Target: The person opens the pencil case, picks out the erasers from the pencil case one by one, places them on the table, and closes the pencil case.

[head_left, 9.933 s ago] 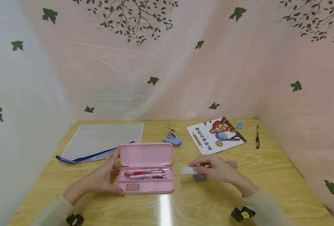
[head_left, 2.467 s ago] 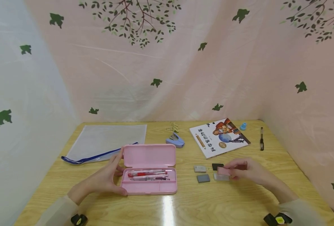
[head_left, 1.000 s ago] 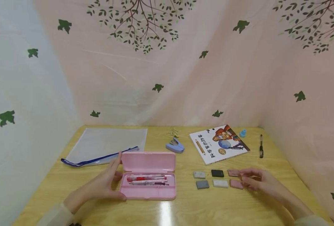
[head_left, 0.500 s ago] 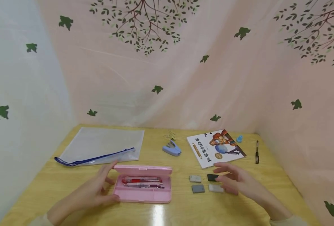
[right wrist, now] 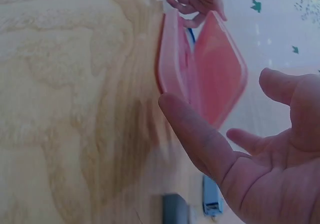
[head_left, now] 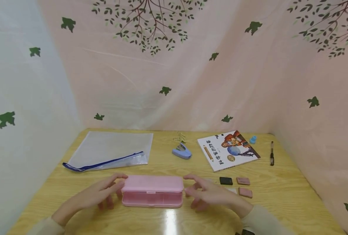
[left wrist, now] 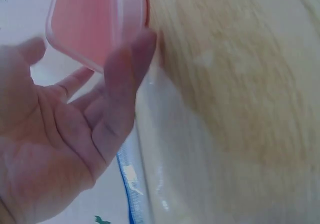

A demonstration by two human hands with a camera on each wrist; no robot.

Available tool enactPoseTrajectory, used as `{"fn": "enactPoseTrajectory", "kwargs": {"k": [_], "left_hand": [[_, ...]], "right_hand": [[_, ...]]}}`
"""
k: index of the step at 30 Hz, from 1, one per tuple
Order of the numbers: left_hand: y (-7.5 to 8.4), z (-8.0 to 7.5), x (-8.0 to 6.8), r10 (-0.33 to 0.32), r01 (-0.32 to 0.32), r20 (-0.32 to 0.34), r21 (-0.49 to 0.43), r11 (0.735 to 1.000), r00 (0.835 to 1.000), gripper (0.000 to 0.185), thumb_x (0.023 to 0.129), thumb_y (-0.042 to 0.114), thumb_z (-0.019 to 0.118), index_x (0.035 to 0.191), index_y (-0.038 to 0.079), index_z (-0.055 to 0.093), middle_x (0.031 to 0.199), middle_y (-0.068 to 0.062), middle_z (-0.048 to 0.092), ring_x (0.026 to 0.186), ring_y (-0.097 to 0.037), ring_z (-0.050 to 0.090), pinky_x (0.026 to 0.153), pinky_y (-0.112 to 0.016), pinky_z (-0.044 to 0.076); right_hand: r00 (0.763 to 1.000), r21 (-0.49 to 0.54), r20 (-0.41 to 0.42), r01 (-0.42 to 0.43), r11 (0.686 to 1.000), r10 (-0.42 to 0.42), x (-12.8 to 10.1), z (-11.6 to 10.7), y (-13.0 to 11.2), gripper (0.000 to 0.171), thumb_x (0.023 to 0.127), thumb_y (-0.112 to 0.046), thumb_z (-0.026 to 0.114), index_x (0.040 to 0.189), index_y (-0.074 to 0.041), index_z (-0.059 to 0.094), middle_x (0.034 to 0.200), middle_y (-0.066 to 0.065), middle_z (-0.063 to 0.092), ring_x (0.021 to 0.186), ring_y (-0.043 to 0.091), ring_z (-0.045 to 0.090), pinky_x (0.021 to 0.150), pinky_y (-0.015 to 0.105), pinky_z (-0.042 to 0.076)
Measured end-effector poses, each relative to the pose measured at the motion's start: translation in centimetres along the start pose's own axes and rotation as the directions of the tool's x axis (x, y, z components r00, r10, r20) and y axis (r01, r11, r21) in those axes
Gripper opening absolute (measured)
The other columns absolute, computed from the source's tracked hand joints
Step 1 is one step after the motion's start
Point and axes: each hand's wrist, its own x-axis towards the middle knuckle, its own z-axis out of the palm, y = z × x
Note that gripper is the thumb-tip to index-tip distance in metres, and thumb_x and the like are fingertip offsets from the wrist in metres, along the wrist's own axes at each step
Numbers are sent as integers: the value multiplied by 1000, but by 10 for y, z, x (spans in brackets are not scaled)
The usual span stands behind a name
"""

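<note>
At the near edge of the wooden desk (head_left: 279,202) lies a pink pencil case (head_left: 152,191), its long axis running left to right across the person's front, the hinge on the far side and the opening facing them. The lid is tipped down almost onto the base — the right wrist view shows a narrow wedge of gap between the two halves. The left hand (head_left: 101,194) sits at the case's left end, fingers loosely spread and relaxed, fingertips just beside or touching the lid corner; it clasps nothing. The right hand (head_left: 207,192) mirrors it at the right end, fingers open and lightly bent, gripping nothing; whether it touches the case I cannot tell.

Just right of that hand are small erasers: a black eraser (head_left: 225,180) and two pink erasers (head_left: 243,180) — others are partly hidden behind the hand. Farther back lies a picture book (head_left: 228,149) with Chinese characters on its cover, turned away and too small to read. A blue stapler (head_left: 181,151) is left of it, a black pen (head_left: 272,153) and a small blue cap (head_left: 253,139) to its right, and a clear zip pouch (head_left: 110,150) with a blue zipper lies at the far left
</note>
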Motion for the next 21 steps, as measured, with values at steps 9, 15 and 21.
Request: {"fn": "enactPoseTrajectory", "kwargs": {"k": [9, 15, 21], "left_hand": [[-14, 0, 5, -39, 61, 133, -160, 985, 990, 58, 105, 33, 56, 155, 26, 27, 103, -14, 68, 69, -35, 70, 46, -37, 57], [-16, 0, 6, -18, 54, 170, -210, 976, 985, 65, 104, 27, 60, 157, 24, 21, 101, -17, 67, 69, -36, 69, 46, -38, 57], [-17, 2, 9, -19, 69, 198, -248, 966, 980, 68, 103, 24, 63, 156, 22, 20, 97, -19, 67, 68, -32, 69, 47, -36, 57]], "right_hand": [[996, 42, -24, -85, 995, 86, 17, 13, 10, 77, 98, -39, 68, 159, -18, 25, 104, 16, 67, 74, 29, 72, 62, 45, 62], [996, 33, -49, -72, 997, 73, 20, 15, 14, 79, 95, -31, 73, 159, -20, 27, 97, 17, 67, 67, 25, 70, 59, 46, 62], [995, 19, -56, -80, 997, 81, 23, 16, 13, 78, 95, -24, 75, 158, -21, 29, 96, 17, 66, 65, 23, 69, 58, 44, 62]]}}
